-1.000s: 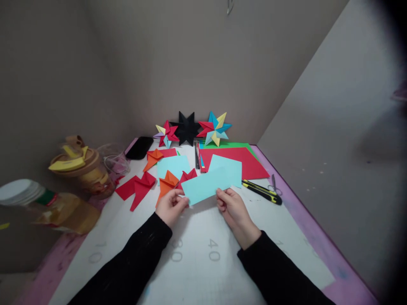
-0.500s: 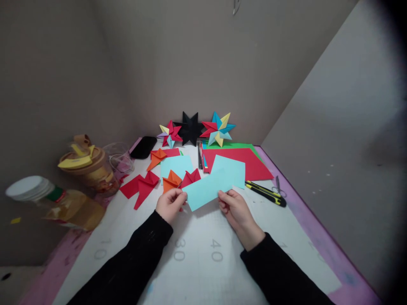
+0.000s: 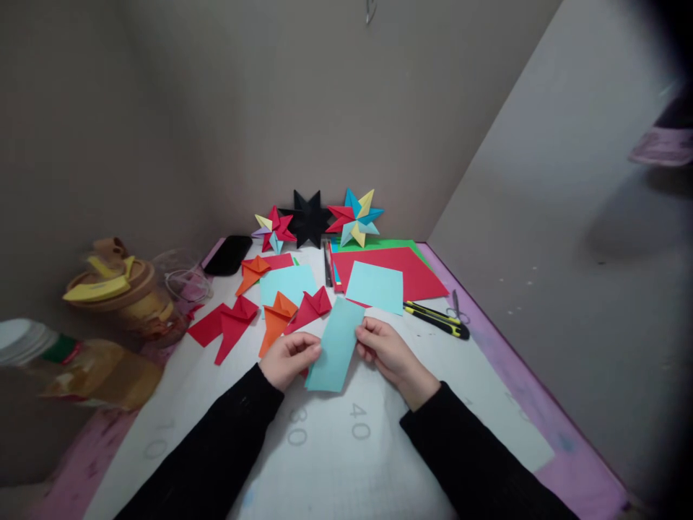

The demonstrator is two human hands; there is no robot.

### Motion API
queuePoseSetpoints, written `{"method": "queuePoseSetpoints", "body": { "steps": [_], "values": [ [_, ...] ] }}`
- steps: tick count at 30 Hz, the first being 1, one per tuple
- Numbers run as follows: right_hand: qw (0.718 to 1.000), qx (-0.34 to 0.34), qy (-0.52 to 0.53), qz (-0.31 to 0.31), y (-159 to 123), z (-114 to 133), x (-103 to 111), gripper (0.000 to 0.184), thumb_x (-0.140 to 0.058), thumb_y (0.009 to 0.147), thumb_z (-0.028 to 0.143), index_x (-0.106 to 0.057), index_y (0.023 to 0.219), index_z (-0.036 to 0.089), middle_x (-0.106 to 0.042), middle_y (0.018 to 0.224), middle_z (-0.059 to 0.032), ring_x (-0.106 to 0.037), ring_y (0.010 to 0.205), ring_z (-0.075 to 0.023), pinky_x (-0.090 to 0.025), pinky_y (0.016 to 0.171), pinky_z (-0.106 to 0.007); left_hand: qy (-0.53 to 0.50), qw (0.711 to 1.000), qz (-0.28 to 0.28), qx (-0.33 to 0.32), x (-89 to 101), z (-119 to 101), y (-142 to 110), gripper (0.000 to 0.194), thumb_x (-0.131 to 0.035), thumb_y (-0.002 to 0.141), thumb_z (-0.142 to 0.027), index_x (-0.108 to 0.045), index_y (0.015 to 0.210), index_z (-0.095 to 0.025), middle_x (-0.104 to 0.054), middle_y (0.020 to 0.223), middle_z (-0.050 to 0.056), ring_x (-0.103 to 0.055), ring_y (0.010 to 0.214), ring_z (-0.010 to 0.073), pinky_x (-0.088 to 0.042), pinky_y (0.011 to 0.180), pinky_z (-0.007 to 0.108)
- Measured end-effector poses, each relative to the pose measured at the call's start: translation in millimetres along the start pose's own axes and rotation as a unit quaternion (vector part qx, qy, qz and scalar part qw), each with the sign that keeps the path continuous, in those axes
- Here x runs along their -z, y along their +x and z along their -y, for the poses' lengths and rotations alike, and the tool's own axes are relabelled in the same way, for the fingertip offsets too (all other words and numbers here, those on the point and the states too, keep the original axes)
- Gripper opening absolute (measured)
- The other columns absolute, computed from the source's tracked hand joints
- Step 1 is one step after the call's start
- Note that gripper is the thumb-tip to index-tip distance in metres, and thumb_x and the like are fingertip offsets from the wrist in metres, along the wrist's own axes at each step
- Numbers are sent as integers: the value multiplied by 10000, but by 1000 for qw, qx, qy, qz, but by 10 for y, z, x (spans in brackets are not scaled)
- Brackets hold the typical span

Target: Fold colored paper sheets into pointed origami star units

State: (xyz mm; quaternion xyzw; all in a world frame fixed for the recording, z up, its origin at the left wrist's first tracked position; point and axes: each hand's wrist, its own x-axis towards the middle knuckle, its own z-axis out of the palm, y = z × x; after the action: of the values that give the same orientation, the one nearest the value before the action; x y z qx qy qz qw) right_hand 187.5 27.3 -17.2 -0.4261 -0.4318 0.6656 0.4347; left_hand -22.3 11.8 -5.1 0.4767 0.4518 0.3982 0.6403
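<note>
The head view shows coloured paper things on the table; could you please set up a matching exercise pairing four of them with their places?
Things:
1. light blue paper strip
2. black star
3. yellow and black knife
4. red sheet

Places:
A. leaning on the back wall between two coloured stars
B. held between both hands
C. under a light blue square
D. on the table, right of the right hand

Pairs: 1-B, 2-A, 3-D, 4-C

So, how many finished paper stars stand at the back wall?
3. The small red-and-yellow star is on the left, the black star in the middle, the red-blue-yellow star on the right. None seems hidden behind them.
</note>
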Motion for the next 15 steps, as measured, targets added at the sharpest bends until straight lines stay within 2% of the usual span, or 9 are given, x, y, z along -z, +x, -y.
{"method": "queuePoseSetpoints", "body": {
  "steps": [6, 9, 10, 12, 14, 15],
  "values": [
    [995, 3, 100, 24, -11, -21, -98, 320, -713, 690, 441, -527, 697, 180, -511, 494, 47, -398, 412, -67, -279, 424, -180, 17, 995, 95, 10, -47, -34, -50, 452, -754, 559, -519, -645, 810, -159, -594, 614, 7, -485, 462, 100, -383, 425, 213],
    [991, -22, 125, 33, -19, -64, -186, 308, -710, 693, 441, -555, 771, 186, -526, 566, 35, -444, 465, -88, -345, 463, -204, 41, 994, 99, 11, -97, -75, -82, 382, -722, 594, -509, -615, 715, -162, -538, 535, -20, -439, 428, 89, -354, 422, 211],
    [992, -26, 118, 33, -16, -85, -206, 301, -695, 707, 437, -564, 813, 188, -539, 607, 25, -467, 494, -99, -375, 488, -218, 56, 995, 82, 5, -112, -84, -89, 354, -700, 620, -498, -592, 669, -165, -502, 501, -35, -414, 418, 83, -338, 423, 208],
    [998, 1, 61, 5, 0, -124, -211, 293, -649, 744, 399, -564, 936, 195, -570, 735, -7, -511, 571, -122, -422, 535, -247, 104, 994, 10, -30, -127, -89, -91, 308, -645, 678, -451, -542, 600, -172, -449, 482, -50, -388, 432, 82, -320, 443, 205],
    [991, 95, -60, -67, 12, -142, -170, 392, -610, 762, 315, -505, 1128, 222, -564, 959, -55, -536, 677, -142, -456, 586, -275, 169, 977, -91, -87, -116, -83, -78, 264, -602, 709, -385, -519, 572, -174, -442, 509, -46, -400, 484, 92, -322, 480, 207],
    [972, 158, -142, -103, 11, -138, -139, 496, -599, 758, 264, -440, 1228, 246, -522, 1083, -79, -539, 736, -152, -471, 622, -295, 201, 964, -132, -112, -102, -78, -68, 249, -587, 713, -357, -512, 562, -175, -445, 523, -42, -409, 508, 99, -326, 497, 208]
  ]
}}
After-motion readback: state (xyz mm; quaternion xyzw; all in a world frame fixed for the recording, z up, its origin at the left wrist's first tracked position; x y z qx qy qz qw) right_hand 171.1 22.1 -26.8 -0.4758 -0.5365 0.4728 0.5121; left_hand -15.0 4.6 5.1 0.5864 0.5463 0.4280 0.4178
